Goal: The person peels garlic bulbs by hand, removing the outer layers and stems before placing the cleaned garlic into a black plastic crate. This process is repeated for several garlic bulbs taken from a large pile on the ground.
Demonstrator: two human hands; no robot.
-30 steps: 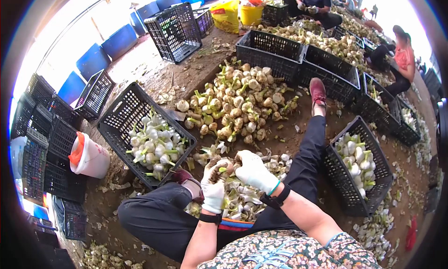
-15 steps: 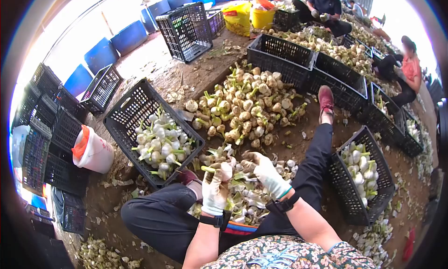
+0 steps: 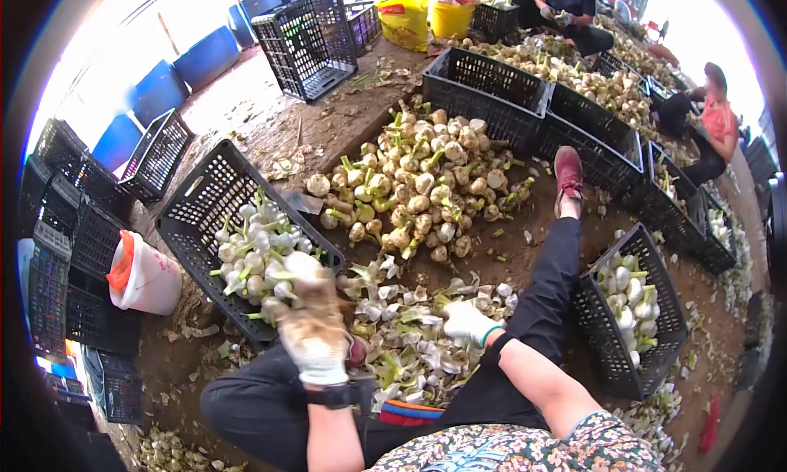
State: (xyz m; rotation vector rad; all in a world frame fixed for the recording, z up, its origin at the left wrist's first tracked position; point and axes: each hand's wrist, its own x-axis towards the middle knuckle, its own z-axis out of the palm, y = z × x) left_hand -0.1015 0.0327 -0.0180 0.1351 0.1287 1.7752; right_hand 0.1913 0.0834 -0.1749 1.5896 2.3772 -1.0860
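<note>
My left hand, in a soiled white glove, is smeared by motion at the near edge of the black crate. A pale, blurred garlic bulb shows at its fingertips, beside the trimmed garlic bulbs in that crate. My right hand, also gloved, hangs low over the peeled garlic skins between my legs, back of the hand up and fingers tucked from sight. Past both hands lies a heap of unpeeled garlic with stubs of green stem.
At my right stands a crate of white garlic. Black crates line the far side of the heap. A white bucket and stacked crates are on the left. Two people sit farther off among more garlic.
My left hand has swung left with the garlic bulb, from in front of me to the crate. My right hand has lowered over the skins. The view has shifted slightly.
</note>
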